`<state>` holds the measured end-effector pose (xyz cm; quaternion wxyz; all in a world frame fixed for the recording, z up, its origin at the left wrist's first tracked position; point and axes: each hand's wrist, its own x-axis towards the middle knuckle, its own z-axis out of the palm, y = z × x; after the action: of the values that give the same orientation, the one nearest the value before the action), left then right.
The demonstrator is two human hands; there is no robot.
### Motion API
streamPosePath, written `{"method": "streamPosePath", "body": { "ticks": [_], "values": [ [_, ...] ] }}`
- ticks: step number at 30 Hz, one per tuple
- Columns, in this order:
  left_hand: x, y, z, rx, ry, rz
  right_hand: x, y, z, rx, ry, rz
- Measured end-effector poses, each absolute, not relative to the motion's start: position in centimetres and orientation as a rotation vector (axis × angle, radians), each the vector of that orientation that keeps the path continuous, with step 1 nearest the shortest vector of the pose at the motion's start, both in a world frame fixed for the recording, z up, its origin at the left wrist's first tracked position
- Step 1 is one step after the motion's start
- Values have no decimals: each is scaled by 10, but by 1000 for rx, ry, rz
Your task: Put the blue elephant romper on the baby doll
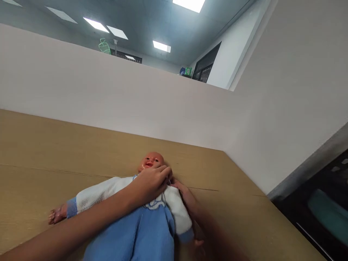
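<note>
A baby doll (151, 159) lies on its back with its head toward the wall. It wears a fleecy outfit (144, 224) with white sleeves, blue cuffs and blue trousers. My left hand (156, 177) reaches across the doll's chest, its fingers curled together at the collar beside the neck, below the chin. From the other side my right hand (181, 189) meets it at the same shoulder, fingertips bent in against the collar. The exact bit of cloth in the fingers is hidden behind my left hand. One doll arm stretches out left; the other hangs down near my right forearm.
The doll rests on a brown wooden table (54, 145) with visible board seams. A pale low wall (114, 94) runs along its far edge, and another wall (293, 79) rises at the right. A dark area with a teal item (328, 214) is at lower right.
</note>
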<state>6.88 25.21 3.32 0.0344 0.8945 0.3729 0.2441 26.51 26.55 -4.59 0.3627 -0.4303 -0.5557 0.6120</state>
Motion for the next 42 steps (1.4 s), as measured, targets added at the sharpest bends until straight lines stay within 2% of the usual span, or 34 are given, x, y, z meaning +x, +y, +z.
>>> {"method": "streamPosePath", "body": {
  "ticks": [2,7,11,19,26,31,36,39,42],
  "values": [
    [64,255,37,2853,1300,617,267,256,-28,-1047,-1525,1563],
    [49,266,42,2861,1493,487,282,243,17,-1216,-2125,1255],
    [47,266,43,2853,1516,489,304,243,43,-1448,-2242,1309],
    [52,261,41,2917,1431,469,334,247,42,-1613,-2373,1350],
    [50,250,40,2855,1340,635,344,253,34,-1687,-2406,1198],
    [48,251,42,2777,1259,694,346,258,32,-1674,-2560,782],
    [23,246,51,2357,1072,1048,318,238,38,-1645,-2556,404],
    [-3,222,38,2166,1090,1199,285,217,47,-1454,-2396,522],
    [-29,188,10,1985,1271,1164,261,200,48,-1470,-2254,677]
  ]
}}
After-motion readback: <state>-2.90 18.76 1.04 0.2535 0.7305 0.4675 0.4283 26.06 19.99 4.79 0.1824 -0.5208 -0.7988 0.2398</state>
